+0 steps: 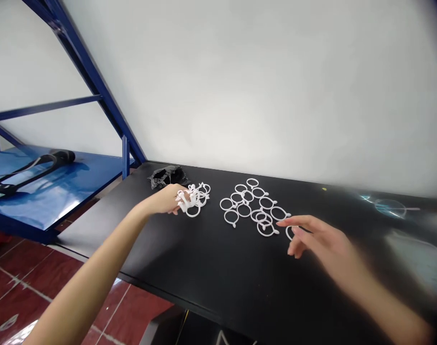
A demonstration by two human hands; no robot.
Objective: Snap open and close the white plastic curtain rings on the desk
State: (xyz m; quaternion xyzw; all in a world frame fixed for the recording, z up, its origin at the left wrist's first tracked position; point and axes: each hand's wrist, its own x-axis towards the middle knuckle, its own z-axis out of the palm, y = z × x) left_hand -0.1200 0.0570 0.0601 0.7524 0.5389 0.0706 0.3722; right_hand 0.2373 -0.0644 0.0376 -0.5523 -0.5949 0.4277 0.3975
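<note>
My left hand (170,197) is closed around a bunch of white plastic rings (194,209), which stick out past its fingers above the black tabletop. More white rings with small tabs (244,210) lie spread to the right of it, several of them overlapping. My right hand (321,239) is at the right end of this spread, index finger stretched out and the other fingers bent apart from it. One ring (289,234) shows partly behind its fingers, and I see nothing held there.
A crumpled black plastic bag (168,176) sits on the black table (204,268) behind my left hand. At the right lies a clear, shiny item (391,208). A blue metal frame (112,110) and a blue surface with a black strap-like object (49,165) are at left.
</note>
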